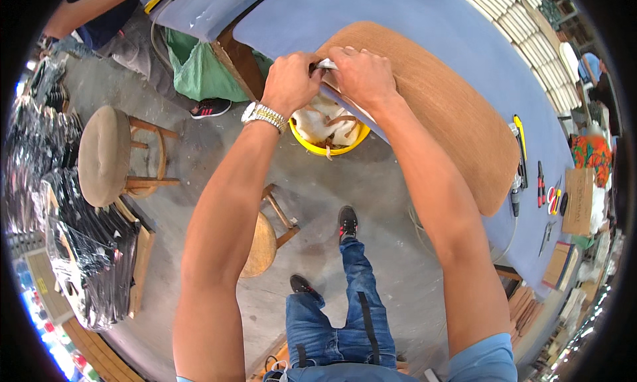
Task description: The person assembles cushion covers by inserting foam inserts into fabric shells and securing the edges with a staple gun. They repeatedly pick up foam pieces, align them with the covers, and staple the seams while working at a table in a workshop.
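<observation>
left hand [292, 83]: nearly closed, fingers bent toward the thumb, wristwatch [265, 115] on the wrist. right hand [363, 77]: likewise narrowed, fingers curled, just beside the left. gripped between the two hands: small white piece [325, 63], mostly covered by the fingers; material and exact share of the hold per hand, cannot tell.

position of white piece: at the upper-left end of the brown rounded panel [431, 103], near the front edge of the blue bench [398, 4], above the yellow bucket [332, 154]. panel lying flat on the bench, long axis running from the hands toward the lower right. right forearm passing over its near edge in view; contact between forearm and panel, cannot tell.

edges: curved panel rim close to the bench's front edge; to the left of the hands, a gap between bench sections, with a green sack [199, 67] beside it. inside the bucket: white and brown scraps.

room for movement: strip of blue bench top along the far side of the panel; grey floor [318, 186] between bucket, wooden stool [261, 246] and cushioned stool [103, 156]. at the panel's right end, just beyond the rim: corded power tool [515, 196], then red-handled tool [541, 183] and scissors [552, 197]. upper left, well apart from the panel: co-worker's forearm [99, 10].
</observation>
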`<action>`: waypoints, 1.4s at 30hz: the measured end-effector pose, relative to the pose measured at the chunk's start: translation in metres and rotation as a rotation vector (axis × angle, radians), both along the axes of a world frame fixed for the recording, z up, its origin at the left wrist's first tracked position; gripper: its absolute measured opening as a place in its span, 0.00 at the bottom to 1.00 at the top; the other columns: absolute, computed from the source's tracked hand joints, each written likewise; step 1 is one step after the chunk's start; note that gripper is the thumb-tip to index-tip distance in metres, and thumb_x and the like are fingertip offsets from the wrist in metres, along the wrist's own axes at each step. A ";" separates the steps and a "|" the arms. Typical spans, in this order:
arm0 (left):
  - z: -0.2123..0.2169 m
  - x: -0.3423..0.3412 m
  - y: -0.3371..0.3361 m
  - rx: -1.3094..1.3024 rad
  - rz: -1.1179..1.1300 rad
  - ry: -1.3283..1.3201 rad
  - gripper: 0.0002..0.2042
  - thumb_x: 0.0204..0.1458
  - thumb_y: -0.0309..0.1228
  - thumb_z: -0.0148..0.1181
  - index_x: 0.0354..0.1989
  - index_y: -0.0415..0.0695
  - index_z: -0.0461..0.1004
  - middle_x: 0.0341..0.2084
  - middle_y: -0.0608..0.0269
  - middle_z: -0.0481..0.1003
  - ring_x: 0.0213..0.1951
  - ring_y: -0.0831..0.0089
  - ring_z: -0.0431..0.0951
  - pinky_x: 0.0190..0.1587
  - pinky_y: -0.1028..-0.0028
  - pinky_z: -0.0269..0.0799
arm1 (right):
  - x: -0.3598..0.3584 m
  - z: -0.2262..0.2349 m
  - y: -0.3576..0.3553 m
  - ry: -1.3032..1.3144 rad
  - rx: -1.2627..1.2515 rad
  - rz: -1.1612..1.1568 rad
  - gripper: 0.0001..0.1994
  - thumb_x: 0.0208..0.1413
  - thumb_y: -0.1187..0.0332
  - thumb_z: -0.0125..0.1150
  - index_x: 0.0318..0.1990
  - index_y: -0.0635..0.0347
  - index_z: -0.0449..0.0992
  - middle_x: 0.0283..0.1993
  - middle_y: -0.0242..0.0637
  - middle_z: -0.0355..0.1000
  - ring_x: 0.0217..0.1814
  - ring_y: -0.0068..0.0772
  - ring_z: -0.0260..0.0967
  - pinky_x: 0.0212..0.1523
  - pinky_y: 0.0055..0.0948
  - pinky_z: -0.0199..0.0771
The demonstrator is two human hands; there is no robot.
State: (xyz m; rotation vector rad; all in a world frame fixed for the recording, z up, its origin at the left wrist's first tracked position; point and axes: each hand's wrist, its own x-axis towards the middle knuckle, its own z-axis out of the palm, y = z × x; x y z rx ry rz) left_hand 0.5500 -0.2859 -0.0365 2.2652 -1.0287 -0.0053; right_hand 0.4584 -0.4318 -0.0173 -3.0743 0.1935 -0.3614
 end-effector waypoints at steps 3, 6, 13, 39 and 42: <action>0.000 -0.001 -0.004 0.007 0.027 0.004 0.14 0.52 0.31 0.66 0.46 0.40 0.84 0.34 0.45 0.83 0.36 0.49 0.84 0.45 0.59 0.79 | 0.005 -0.004 -0.003 0.054 -0.035 -0.007 0.13 0.59 0.60 0.64 0.48 0.54 0.77 0.44 0.41 0.82 0.47 0.48 0.82 0.44 0.46 0.82; -0.002 -0.004 -0.009 -0.011 0.057 -0.019 0.14 0.51 0.31 0.67 0.46 0.39 0.84 0.33 0.44 0.83 0.35 0.49 0.84 0.44 0.58 0.80 | 0.005 -0.004 -0.003 0.033 -0.045 0.019 0.13 0.60 0.60 0.64 0.48 0.54 0.77 0.42 0.39 0.82 0.45 0.46 0.83 0.43 0.45 0.83; -0.002 -0.009 -0.013 -0.024 0.109 0.007 0.11 0.50 0.30 0.65 0.41 0.40 0.85 0.33 0.44 0.82 0.37 0.45 0.83 0.45 0.54 0.79 | 0.004 -0.003 -0.001 -0.001 -0.012 0.054 0.13 0.58 0.60 0.66 0.47 0.54 0.78 0.41 0.36 0.82 0.44 0.42 0.83 0.40 0.42 0.83; -0.002 -0.007 -0.010 -0.075 0.115 0.068 0.13 0.51 0.30 0.66 0.44 0.41 0.85 0.34 0.44 0.83 0.37 0.46 0.84 0.45 0.57 0.80 | 0.014 -0.017 -0.015 -0.064 -0.100 0.053 0.10 0.60 0.60 0.62 0.44 0.52 0.73 0.38 0.42 0.82 0.38 0.50 0.82 0.32 0.50 0.79; -0.009 0.000 -0.006 -0.143 0.094 0.126 0.12 0.52 0.29 0.65 0.45 0.42 0.85 0.35 0.44 0.83 0.38 0.46 0.84 0.46 0.57 0.79 | 0.014 -0.016 -0.014 -0.056 -0.052 0.058 0.08 0.58 0.62 0.61 0.42 0.51 0.73 0.38 0.39 0.81 0.38 0.50 0.82 0.32 0.51 0.79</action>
